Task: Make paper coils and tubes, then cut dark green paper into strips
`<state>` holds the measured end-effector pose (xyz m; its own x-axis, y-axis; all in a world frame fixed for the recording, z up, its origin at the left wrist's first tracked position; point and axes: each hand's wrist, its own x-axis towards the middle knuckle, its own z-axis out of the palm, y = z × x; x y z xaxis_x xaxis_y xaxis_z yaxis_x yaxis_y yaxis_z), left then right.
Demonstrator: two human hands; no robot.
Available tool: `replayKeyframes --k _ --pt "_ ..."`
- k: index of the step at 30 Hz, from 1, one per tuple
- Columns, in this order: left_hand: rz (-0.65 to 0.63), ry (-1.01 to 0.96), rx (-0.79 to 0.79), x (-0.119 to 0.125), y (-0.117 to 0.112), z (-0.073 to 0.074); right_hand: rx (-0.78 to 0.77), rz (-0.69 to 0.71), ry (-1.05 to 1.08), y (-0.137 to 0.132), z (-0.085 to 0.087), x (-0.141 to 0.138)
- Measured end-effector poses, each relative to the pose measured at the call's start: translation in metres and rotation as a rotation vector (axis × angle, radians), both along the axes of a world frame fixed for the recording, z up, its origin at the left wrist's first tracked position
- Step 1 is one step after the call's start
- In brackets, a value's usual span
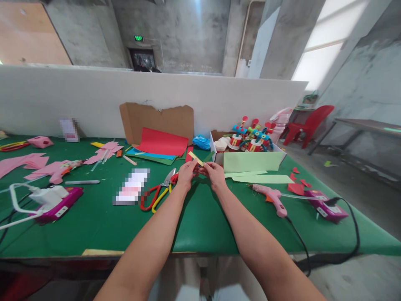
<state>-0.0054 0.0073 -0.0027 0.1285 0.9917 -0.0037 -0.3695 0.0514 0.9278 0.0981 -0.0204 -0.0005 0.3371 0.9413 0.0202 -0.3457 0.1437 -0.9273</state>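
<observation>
Above the green table, my left hand (187,173) and my right hand (213,173) meet at the fingertips, both closed in a pinch. Between them are a pale yellow paper strip (194,158) and a dark green paper strip (208,156), angled apart in a V. The lower ends of the strips are hidden by my fingers. Just left of my left hand lie scissors (159,192) with red and yellow handles, blades partly open. A red paper strip (189,154) shows behind my left hand.
Behind my hands lie coloured sheets (164,142) and a white box (282,157) of paper-cup figures. To the right are pale green strips (263,179), a pink glue gun (272,197) and a purple power strip (327,207). Another glue gun (61,171) and pink paper (21,163) lie left.
</observation>
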Motion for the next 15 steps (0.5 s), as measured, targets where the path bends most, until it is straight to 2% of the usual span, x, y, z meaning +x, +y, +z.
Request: replayKeyframes --k 3,8,15 --pt "-0.050 0.033 0.017 0.001 0.002 -0.003 -0.016 0.014 -0.016 -0.001 0.000 0.001" --pt "-0.013 0.038 0.070 0.000 0.006 -0.010 -0.046 0.074 -0.012 -0.004 0.002 0.000" --pt "0.010 0.055 0.054 0.000 0.005 -0.009 -0.017 0.110 -0.001 -0.004 -0.001 0.002"
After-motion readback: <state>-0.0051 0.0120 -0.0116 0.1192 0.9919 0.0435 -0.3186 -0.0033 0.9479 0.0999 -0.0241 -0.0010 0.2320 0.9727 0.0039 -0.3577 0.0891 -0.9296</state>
